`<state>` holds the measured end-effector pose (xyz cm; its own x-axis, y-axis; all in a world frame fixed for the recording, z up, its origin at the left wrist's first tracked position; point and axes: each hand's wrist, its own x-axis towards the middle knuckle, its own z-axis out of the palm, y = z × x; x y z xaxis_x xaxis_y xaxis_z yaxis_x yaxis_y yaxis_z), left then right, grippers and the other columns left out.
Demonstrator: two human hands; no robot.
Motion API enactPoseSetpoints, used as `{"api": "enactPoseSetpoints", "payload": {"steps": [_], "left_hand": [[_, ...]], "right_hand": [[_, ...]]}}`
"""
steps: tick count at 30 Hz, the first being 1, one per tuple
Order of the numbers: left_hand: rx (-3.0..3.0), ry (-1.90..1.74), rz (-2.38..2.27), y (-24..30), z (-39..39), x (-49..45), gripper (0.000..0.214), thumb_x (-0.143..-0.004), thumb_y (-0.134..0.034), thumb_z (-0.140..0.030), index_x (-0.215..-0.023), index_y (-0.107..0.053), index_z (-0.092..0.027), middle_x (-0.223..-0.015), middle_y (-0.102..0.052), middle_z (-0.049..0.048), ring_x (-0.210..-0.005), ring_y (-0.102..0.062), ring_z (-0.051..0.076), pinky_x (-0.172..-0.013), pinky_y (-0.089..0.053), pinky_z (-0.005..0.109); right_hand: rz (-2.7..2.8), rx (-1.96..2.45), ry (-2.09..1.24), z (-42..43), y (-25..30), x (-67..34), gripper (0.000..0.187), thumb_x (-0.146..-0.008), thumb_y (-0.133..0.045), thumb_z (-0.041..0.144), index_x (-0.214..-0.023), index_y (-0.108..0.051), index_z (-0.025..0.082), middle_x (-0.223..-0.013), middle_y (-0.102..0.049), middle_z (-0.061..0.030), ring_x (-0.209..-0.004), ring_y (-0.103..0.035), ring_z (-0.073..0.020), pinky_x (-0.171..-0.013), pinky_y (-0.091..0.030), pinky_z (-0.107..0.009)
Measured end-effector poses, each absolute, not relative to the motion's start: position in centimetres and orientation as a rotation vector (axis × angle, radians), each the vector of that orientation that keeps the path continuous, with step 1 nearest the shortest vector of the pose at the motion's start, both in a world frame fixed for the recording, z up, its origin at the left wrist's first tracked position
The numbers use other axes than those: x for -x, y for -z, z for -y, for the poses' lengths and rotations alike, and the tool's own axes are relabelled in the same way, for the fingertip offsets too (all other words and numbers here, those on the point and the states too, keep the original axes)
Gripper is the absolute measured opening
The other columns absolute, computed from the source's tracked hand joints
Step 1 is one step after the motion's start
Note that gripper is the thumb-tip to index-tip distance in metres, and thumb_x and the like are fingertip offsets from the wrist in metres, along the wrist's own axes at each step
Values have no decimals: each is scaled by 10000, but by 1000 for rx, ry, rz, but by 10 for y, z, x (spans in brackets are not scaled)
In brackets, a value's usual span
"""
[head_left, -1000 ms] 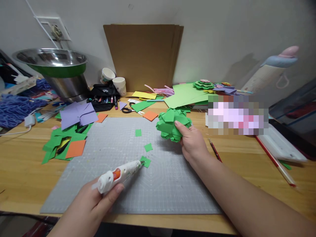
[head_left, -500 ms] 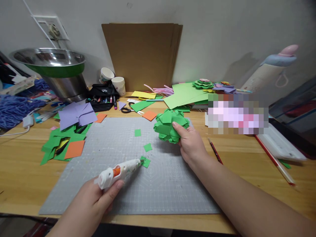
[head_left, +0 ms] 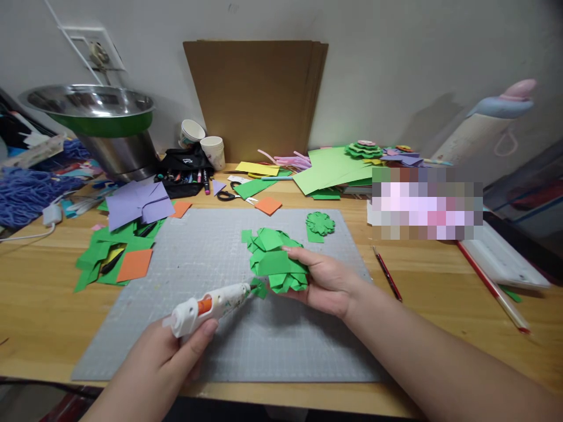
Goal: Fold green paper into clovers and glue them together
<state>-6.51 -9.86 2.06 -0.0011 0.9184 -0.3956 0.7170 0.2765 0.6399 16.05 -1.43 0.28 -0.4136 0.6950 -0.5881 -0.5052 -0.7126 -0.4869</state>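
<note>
My left hand [head_left: 185, 351] is wrapped round a white hot glue gun [head_left: 215, 305] with an orange part on its body. Its nozzle points at a small green paper square [head_left: 260, 288] on the grey cutting mat [head_left: 229, 351]. Between thumb and fingers, my right hand [head_left: 328, 281] grips a green folded-paper rosette [head_left: 277, 261] just above that square. Behind it, the corner of another green square [head_left: 245, 235] shows. A smaller green paper flower [head_left: 320, 224] lies on the mat, beyond my right hand.
Green scraps, an orange square [head_left: 134, 265] and a purple folded paper [head_left: 138, 205] lie to the left. Scissors [head_left: 229, 195] and a black pencil case [head_left: 187, 170] are at the back. A red pencil [head_left: 387, 274] lies at right. A metal bowl [head_left: 92, 105] stands back left.
My right hand has brought the rosette left and nearer, close to the glue gun's nozzle. The smaller green flower behind has come into sight. My left hand has barely moved.
</note>
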Motion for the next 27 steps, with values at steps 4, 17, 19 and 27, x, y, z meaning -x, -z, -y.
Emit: {"api": "enactPoseSetpoints", "payload": {"steps": [4, 17, 19, 27], "left_hand": [[-1497, -320, -1774, -22, 98, 64, 536, -757, -378, -685, -767, -616, -204, -451, -469, -25, -462, -458, 159, -465, -355, 248], [-1508, -378, -1815, -15, 101, 66, 490, -744, -409, -676, -562, -519, -235, -399, -462, -24, -396, -431, 144, -400, -325, 240], [-1550, -387, -1788, -17, 101, 66, 456, -766, -422, -643, -595, -551, -240, -394, -446, -38, -386, -413, 140, -389, -311, 236], [-1707, -374, -1735, -38, 93, 63, 320, -766, -546, -534, -716, -664, -241, -610, -644, -32, -572, -559, 172, -549, -431, 237]], "right_hand": [[325, 954, -2220, 13, -1, -163, 161, -846, -585, 194, -999, -625, 164, -838, -744, -70, -730, -716, -209, -725, -577, -446], [369, 948, -2162, 11, 0, -164, 155, -850, -589, 212, -977, -650, 148, -867, -744, -70, -715, -705, -185, -731, -580, -416], [380, 938, -2158, 11, 0, -165, 137, -843, -597, 205, -956, -654, 150, -825, -743, -67, -691, -701, -177, -688, -586, -377], [383, 942, -2144, 11, -1, -164, 130, -834, -618, 202, -951, -652, 159, -871, -744, -69, -706, -702, -187, -705, -585, -415]]}}
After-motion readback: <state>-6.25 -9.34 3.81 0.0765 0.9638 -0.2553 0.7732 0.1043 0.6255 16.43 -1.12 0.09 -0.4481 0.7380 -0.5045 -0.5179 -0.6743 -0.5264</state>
